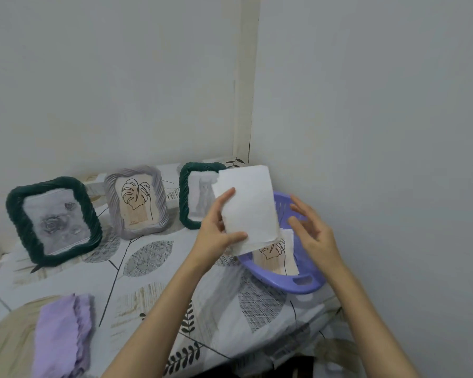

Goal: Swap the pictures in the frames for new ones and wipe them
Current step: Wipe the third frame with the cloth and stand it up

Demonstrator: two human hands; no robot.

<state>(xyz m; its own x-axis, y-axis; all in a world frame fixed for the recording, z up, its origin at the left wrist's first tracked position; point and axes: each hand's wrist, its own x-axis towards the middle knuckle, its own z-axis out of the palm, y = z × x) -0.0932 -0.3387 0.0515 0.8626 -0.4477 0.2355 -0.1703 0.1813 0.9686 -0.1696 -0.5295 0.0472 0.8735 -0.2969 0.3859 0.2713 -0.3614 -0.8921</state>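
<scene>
My left hand [217, 230] pinches a small stack of white picture sheets [250, 208], blank backs toward me, above the purple basket [301, 285]. My right hand [310, 233] hovers beside the sheets with relaxed, spread fingers and holds nothing. A leaf drawing print [277, 255] lies in the basket. Three frames stand along the wall: a dark green one with a rose picture [53, 222], a grey one with a leaf drawing [137, 201], and a dark green one with a cat picture [193, 197], partly hidden by the sheets.
A folded lilac cloth [62, 336] lies at the table's front left. The table wears a leaf-patterned cover [153, 290] and sits in a corner, with walls behind and close on the right.
</scene>
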